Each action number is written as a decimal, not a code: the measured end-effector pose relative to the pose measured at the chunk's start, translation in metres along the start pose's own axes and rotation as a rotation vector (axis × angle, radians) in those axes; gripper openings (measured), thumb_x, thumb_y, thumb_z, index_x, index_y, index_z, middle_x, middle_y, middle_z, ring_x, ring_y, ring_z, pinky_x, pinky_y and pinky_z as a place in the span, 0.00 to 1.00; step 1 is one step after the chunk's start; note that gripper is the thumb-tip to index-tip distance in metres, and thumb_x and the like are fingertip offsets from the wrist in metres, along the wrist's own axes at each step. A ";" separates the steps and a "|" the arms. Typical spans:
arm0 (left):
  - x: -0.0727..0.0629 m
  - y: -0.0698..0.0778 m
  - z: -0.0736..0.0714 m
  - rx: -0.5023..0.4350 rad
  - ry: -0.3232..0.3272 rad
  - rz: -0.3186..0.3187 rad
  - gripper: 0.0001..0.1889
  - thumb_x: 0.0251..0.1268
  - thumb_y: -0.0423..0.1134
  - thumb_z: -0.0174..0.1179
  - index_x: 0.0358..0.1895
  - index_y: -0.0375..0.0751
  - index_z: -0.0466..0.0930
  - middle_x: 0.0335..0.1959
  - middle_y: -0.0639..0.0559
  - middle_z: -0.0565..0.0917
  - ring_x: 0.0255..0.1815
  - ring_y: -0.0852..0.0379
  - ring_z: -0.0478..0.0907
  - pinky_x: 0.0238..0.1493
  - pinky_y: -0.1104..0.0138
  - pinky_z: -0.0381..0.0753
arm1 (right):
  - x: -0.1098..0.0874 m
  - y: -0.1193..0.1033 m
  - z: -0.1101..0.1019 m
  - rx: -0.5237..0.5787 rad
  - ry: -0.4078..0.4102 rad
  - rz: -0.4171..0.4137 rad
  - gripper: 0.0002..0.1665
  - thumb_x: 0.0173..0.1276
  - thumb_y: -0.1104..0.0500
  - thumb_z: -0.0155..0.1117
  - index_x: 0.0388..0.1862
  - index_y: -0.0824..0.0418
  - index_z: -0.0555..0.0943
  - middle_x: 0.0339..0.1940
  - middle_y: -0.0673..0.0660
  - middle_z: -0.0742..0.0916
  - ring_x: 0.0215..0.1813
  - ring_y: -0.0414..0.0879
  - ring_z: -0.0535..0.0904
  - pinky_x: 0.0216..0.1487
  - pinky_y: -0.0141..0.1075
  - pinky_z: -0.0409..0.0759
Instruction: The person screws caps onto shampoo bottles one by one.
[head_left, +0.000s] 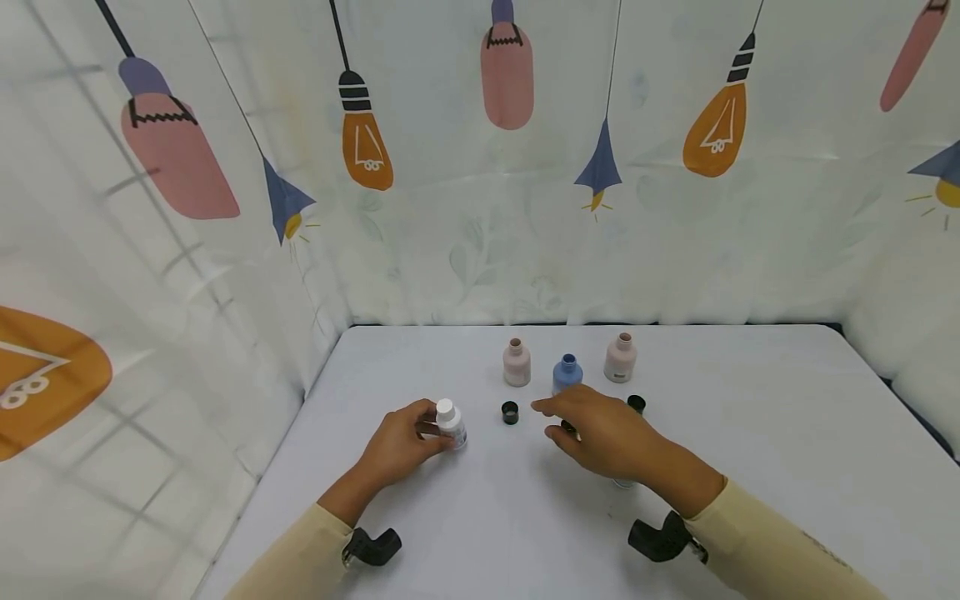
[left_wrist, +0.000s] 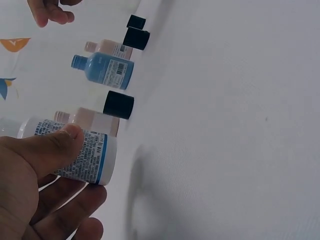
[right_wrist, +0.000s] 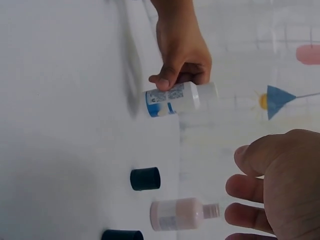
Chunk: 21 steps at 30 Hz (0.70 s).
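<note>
My left hand (head_left: 399, 448) grips a small white bottle (head_left: 452, 425) between thumb and fingers; its white cap is on. The left wrist view shows a printed label with a blue stripe on this bottle (left_wrist: 90, 155). Over the table, my right hand (head_left: 603, 429) hovers with fingers relaxed and holds nothing. Just beyond it stands an uncapped blue bottle (head_left: 567, 374), partly covered by the hand. A black cap (head_left: 510, 412) lies between the two hands. Another black cap (left_wrist: 136, 38) shows in the left wrist view, near the blue bottle.
Two open pink bottles, one at the back middle (head_left: 517, 365) and one farther right (head_left: 620, 358), stand on the white table (head_left: 750, 433). A black object (head_left: 636, 403) shows past my right hand. Patterned cloth (head_left: 450, 233) walls in the back and sides.
</note>
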<state>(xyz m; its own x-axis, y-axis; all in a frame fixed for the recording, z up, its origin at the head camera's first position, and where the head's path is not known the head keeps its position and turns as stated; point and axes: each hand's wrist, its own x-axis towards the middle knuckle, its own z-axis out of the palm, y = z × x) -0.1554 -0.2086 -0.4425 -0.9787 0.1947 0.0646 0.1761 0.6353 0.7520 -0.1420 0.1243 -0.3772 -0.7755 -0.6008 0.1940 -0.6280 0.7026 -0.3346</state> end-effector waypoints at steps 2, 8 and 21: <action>0.000 -0.001 -0.001 0.005 0.020 -0.009 0.21 0.56 0.37 0.78 0.52 0.47 0.82 0.49 0.58 0.86 0.47 0.58 0.86 0.49 0.55 0.83 | -0.002 0.001 -0.002 0.000 0.002 0.002 0.22 0.73 0.53 0.69 0.65 0.50 0.82 0.56 0.47 0.85 0.51 0.40 0.77 0.38 0.32 0.78; 0.000 -0.007 -0.006 0.024 0.070 -0.010 0.24 0.57 0.38 0.78 0.57 0.47 0.82 0.51 0.55 0.87 0.48 0.57 0.87 0.50 0.55 0.83 | -0.008 0.007 -0.005 -0.010 0.008 0.032 0.23 0.73 0.54 0.69 0.65 0.52 0.81 0.56 0.47 0.86 0.58 0.44 0.80 0.46 0.37 0.82; 0.004 -0.019 -0.017 0.034 0.105 -0.092 0.23 0.54 0.39 0.79 0.54 0.45 0.84 0.49 0.53 0.88 0.50 0.54 0.87 0.47 0.60 0.85 | -0.024 0.020 -0.013 0.004 0.041 0.097 0.27 0.71 0.54 0.71 0.68 0.49 0.79 0.52 0.47 0.86 0.56 0.46 0.81 0.43 0.41 0.84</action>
<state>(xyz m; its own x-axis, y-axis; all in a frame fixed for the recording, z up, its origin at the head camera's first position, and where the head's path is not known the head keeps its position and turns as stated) -0.1645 -0.2326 -0.4456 -0.9962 0.0564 0.0661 0.0868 0.6724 0.7351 -0.1365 0.1574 -0.3767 -0.8345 -0.5142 0.1978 -0.5499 0.7550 -0.3572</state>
